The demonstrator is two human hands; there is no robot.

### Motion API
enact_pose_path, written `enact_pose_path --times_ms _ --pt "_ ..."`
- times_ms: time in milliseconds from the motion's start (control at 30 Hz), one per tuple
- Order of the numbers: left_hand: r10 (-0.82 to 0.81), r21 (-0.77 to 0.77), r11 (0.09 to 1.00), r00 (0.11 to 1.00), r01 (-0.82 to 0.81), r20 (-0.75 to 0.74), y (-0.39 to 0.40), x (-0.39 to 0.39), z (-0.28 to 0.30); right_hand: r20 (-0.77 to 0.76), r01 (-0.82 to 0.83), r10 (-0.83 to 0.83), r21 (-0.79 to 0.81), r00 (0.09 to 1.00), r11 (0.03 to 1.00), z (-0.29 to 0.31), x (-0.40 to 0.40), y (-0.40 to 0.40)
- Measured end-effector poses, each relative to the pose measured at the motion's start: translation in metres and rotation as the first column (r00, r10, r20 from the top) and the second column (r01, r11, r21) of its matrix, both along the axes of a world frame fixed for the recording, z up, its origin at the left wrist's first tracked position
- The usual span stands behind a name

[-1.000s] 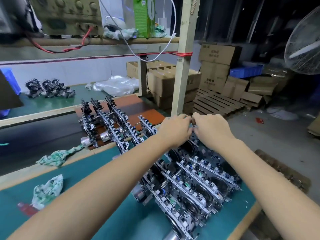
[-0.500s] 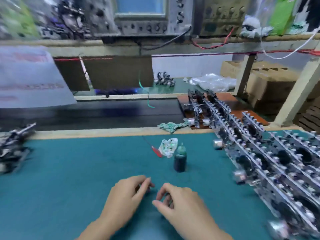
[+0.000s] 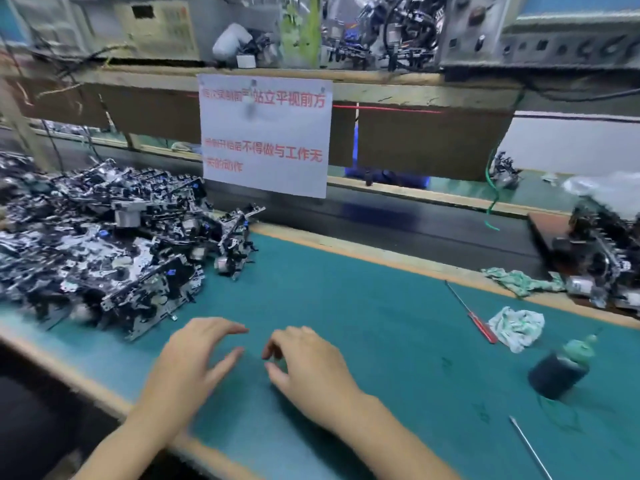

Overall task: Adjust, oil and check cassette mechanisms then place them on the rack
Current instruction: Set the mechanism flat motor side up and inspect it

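A large heap of black and silver cassette mechanisms (image 3: 104, 244) lies on the left of the green bench mat (image 3: 363, 323). My left hand (image 3: 194, 358) hovers low over the mat just right of the heap, fingers spread, holding nothing. Beside it, my right hand (image 3: 304, 365) has its fingers curled and also holds nothing. A dark oil bottle (image 3: 561, 370) with a green cap stands at the right. Racked mechanisms (image 3: 602, 258) show at the far right edge.
A red-handled screwdriver (image 3: 471, 313) and a crumpled rag (image 3: 517, 327) lie right of centre. Another rag (image 3: 519, 280) rests on the wooden edge. A thin white stick (image 3: 530, 448) lies near the front right. A white notice sheet (image 3: 265, 133) hangs from the shelf above the dark conveyor belt (image 3: 398, 220).
My hands have left the racked mechanisms on the right and come down over the mat. The view has swung left to the heap of mechanisms. My left fingers have spread apart.
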State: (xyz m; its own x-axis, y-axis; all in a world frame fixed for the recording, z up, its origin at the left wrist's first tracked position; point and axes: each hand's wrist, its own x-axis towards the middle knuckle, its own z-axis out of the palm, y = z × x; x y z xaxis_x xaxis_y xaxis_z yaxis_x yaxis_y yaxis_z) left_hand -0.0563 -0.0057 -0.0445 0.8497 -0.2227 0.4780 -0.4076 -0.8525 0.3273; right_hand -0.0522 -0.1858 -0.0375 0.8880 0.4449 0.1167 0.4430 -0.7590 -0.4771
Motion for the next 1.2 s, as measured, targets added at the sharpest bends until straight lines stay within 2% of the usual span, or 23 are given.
enact_pose_path --times_ms 133,300,433,567,700,800,933,1000,1067,1133,1200 --pt "0.243 0.152 0.951 0.956 -0.268 0.166 0.058 0.024 0.028 0.212 -0.131 0.148 -0.093 0.966 0.987 0.012 0.041 0.067" --pt "0.454 0.241 0.856 0.888 -0.457 0.068 0.090 0.050 0.027 0.483 -0.124 0.246 -0.270 0.840 0.955 0.026 0.087 0.134" --pt "0.469 0.227 0.860 0.883 -0.457 0.002 0.104 0.059 0.025 0.499 -0.072 0.287 -0.406 0.818 0.911 0.027 0.111 0.154" --pt "0.371 0.211 0.910 0.928 -0.356 -0.038 0.107 0.053 0.029 0.551 -0.037 0.314 -0.455 0.773 0.890 0.025 0.111 0.149" --pt "0.197 0.239 0.946 0.974 -0.218 0.109 0.103 0.034 0.024 0.591 -0.085 0.363 -0.445 0.721 0.892 0.031 0.103 0.129" --pt "0.055 0.299 0.947 0.975 -0.120 0.217 0.089 0.025 0.032 0.491 -0.184 0.402 -0.433 0.773 0.882 0.038 0.093 0.100" --pt "-0.123 0.409 0.910 0.986 0.065 0.116 0.047 0.010 0.044 0.349 -0.215 0.339 -0.348 0.874 0.912 0.041 0.060 0.039" --pt "-0.208 0.412 0.900 0.972 0.146 0.112 0.020 0.007 0.045 0.320 -0.193 0.301 -0.327 0.899 0.925 0.042 0.041 0.005" --pt "-0.297 0.394 0.895 0.939 0.210 0.173 -0.009 0.005 0.043 0.317 -0.140 0.244 -0.318 0.917 0.938 0.044 0.022 -0.029" --pt "-0.395 0.379 0.882 0.878 0.280 0.271 -0.040 0.005 0.037 0.384 -0.029 0.158 -0.321 0.910 0.947 0.043 0.003 -0.064" --pt "-0.477 0.392 0.858 0.798 0.332 0.368 -0.070 0.007 0.030 0.516 0.101 0.083 -0.319 0.852 0.942 0.036 -0.016 -0.093"
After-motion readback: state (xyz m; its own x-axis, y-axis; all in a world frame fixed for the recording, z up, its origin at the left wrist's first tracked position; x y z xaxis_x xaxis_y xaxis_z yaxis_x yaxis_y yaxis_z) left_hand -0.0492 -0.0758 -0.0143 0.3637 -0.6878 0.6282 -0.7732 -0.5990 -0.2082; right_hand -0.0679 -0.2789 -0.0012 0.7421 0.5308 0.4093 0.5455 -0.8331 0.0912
